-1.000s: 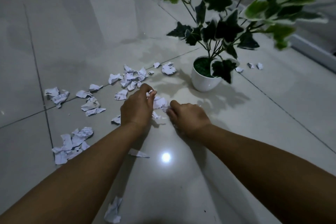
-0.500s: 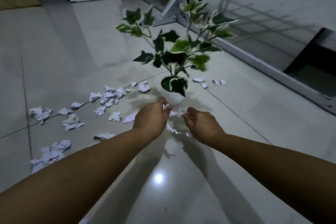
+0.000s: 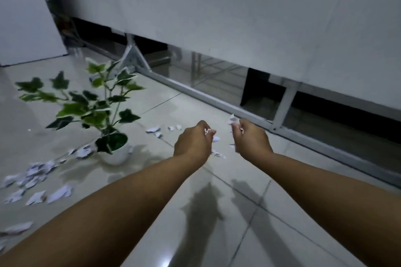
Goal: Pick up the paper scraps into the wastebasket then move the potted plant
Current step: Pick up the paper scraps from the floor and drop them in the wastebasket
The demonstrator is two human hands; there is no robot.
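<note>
My left hand and right hand each clutch torn white paper scraps; more lie left, nearer my left hand; no wastebasket visible.

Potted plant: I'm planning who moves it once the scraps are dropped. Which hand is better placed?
Probably the left hand: the potted plant stands on its side; the right hand is farther. Both clutch paper scraps.

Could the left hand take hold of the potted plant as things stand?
Probably not yet: the left hand is closed on paper scraps, raised, right of the potted plant. Nothing blocks the way.
</note>
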